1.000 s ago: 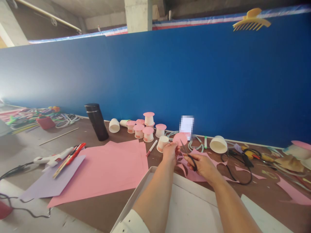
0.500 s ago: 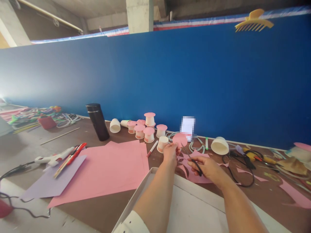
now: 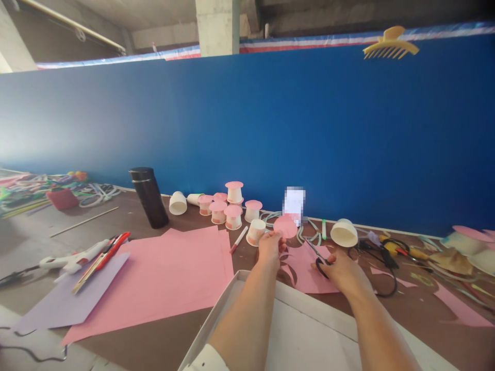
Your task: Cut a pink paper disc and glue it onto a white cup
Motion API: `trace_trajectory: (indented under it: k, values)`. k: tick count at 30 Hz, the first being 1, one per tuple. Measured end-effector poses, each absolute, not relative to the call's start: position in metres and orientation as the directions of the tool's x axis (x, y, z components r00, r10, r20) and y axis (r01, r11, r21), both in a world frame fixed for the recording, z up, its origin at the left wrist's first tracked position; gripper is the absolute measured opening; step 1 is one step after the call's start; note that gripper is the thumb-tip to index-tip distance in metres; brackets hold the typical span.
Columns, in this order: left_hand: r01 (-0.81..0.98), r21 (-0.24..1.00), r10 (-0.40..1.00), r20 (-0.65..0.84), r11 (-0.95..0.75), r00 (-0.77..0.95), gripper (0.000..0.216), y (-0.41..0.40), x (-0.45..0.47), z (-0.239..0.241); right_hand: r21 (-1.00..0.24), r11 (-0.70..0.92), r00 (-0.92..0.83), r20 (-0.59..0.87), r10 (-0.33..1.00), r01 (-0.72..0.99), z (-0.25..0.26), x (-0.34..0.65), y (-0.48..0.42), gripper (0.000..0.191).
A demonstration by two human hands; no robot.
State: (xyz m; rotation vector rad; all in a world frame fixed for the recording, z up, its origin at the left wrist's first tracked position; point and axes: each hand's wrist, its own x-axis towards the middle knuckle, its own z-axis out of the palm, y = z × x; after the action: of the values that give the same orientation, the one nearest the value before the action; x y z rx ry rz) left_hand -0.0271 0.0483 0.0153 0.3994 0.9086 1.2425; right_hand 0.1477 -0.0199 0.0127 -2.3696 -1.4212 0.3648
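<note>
My left hand [image 3: 269,248] pinches a small pink paper disc [image 3: 285,226] and holds it up above the table. My right hand [image 3: 342,269] grips black-handled scissors [image 3: 319,256], their blades pointing up and to the left, low over a pink paper offcut [image 3: 305,268] that has round cutouts. The scissors sit a little to the right of the disc, apart from it. A white paper cup [image 3: 256,232] stands just left of my left hand.
Large pink sheets [image 3: 162,273] and a lilac sheet [image 3: 65,301] cover the table's left, with a glue gun [image 3: 67,260] and red cutter [image 3: 104,255]. Pink-topped cups [image 3: 226,206], a black flask [image 3: 149,197], a white bowl [image 3: 344,233], cables and scraps line the blue wall. A white box [image 3: 278,330] lies under my forearms.
My right hand has moved the scissors right and down, away from the disc, towards the offcut. My left hand still holds the disc up. The view shifted slightly.
</note>
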Motion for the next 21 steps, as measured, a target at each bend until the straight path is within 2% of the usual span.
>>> trace_trajectory:
  k: [6,11,15,21]
  values:
    - [-0.621,0.714,0.926,-0.374,0.324,0.053,0.014,0.047,-0.026,0.015,-0.405,-0.379,0.408,-0.015,0.913,0.832,0.008,0.152,-0.02,0.031]
    - [-0.603,0.716,0.917,-0.394,0.352,0.068,0.012,0.048,-0.025,0.013,-0.377,-0.409,0.439,-0.008,0.898,0.831,0.015,0.152,-0.022,0.031]
    - [-0.597,0.719,0.918,-0.389,0.356,0.078,0.012,0.048,-0.025,0.011,-0.361,-0.475,0.482,-0.078,0.873,0.802,0.025,0.145,-0.025,0.026]
    - [-0.593,0.722,0.916,-0.394,0.357,0.073,0.011,0.047,-0.026,0.014,-0.296,-0.499,0.497,-0.087,0.863,0.815,0.028,0.14,-0.027,0.031]
